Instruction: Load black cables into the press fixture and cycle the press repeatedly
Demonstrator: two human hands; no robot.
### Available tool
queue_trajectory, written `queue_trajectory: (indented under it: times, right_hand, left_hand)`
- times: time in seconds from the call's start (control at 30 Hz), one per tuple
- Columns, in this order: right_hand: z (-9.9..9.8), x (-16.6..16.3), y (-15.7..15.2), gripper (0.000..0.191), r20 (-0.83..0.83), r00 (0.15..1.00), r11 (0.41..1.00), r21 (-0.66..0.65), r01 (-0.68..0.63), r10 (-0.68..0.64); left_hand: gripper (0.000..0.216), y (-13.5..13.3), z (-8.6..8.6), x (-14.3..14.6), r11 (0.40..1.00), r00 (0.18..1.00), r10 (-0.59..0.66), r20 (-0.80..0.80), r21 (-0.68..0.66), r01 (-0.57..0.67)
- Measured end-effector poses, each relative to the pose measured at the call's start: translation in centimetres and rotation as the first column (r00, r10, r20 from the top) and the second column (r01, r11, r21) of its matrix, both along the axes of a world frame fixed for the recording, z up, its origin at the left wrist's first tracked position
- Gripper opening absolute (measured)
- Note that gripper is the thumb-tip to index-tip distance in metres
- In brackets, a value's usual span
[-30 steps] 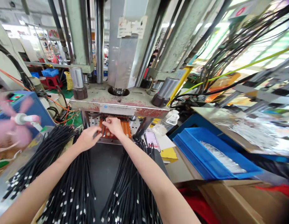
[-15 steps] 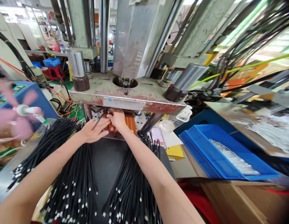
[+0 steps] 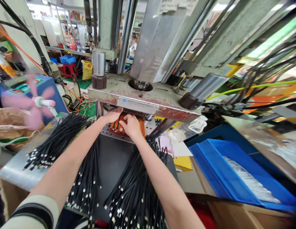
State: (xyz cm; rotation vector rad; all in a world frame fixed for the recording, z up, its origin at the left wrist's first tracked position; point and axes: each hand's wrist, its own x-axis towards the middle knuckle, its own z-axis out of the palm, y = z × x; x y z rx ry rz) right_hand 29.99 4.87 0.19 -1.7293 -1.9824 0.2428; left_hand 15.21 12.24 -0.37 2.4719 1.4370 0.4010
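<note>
Left hand: (image 3: pixel 115 115) now reaches further in, over the left of the block, where half a second ago it was nearer the front edge; fingers nearly straight and close together, with no strip visible in them, though I cannot tell whether they grip one.
Right hand: (image 3: pixel 131 126) half curled over the middle of the block, thumb slightly apart; a hold cannot be told.
Orange block: (image 3: pixel 143 128) under the press plate (image 3: pixel 140 105), partly covered by both hands.
Dark strips: (image 3: pixel 117 127) now plainer on the block's left part, between the hands; the work there seems underway.
Black cables: (image 3: pixel 138 187) heaped in front of the press.
</note>
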Motion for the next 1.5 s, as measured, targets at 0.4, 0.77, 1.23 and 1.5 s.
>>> queue_trajectory:
  times: [0.4,0.77,1.23,1.5]
  right_hand:
    - [-6.8,15.4,-13.8,0.029,0.275,0.928,0.946,-0.275,-0.174,0.250]
    - [0.1,6.2,-13.7,0.013,-0.242,0.849,0.862,0.333,-0.382,0.470]
    - [3.3,2.0,-11.1,0.019,-0.785,0.540,0.948,0.197,-0.249,0.304]
    - [1.8,1.5,-11.2,0.015,-0.394,0.811,0.900,0.237,-0.365,0.432]
  left_hand:
    - [0.029,-10.2,-4.9,-8.1,0.900,0.849,0.434,-0.303,0.090,-0.427]
    - [0.019,-13.3,3.0,-5.6,0.994,0.939,0.051,0.341,0.076,-0.081]
    - [0.018,-13.6,10.9,0.9,0.922,0.765,-0.337,0.549,0.028,0.386]
    - [0.016,-11.7,12.0,1.9,0.946,0.692,-0.322,0.646,0.184,0.268]
